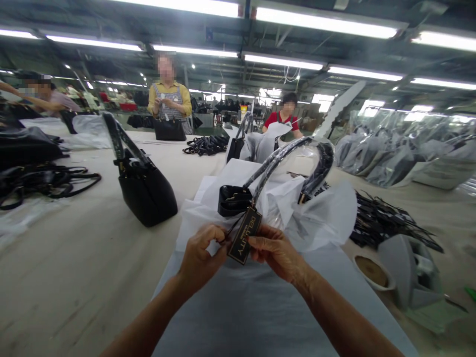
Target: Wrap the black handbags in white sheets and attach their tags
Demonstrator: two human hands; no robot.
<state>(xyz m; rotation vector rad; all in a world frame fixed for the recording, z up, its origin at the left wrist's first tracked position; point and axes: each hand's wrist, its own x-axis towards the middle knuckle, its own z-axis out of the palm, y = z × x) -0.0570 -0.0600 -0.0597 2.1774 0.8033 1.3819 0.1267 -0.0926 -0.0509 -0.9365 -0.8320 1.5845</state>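
Note:
A black hang tag with gold lettering hangs by a cord from a handbag whose plastic-wrapped handles arch upward. My right hand pinches the tag's right edge between thumb and fingers. At the tag's left side, my left hand is closed in a pinch on the thin dark cord. White tissue paper wraps most of the bag and hides its body. A folded black strap or small pouch lies on the tissue just beyond my hands; I cannot tell which.
A black handbag stands at left on the cloth-covered table. Black straps lie at right, near a tape dispenser and tape roll. Wrapped bags crowd the far right. Co-workers, one in a checked apron, stand across the table.

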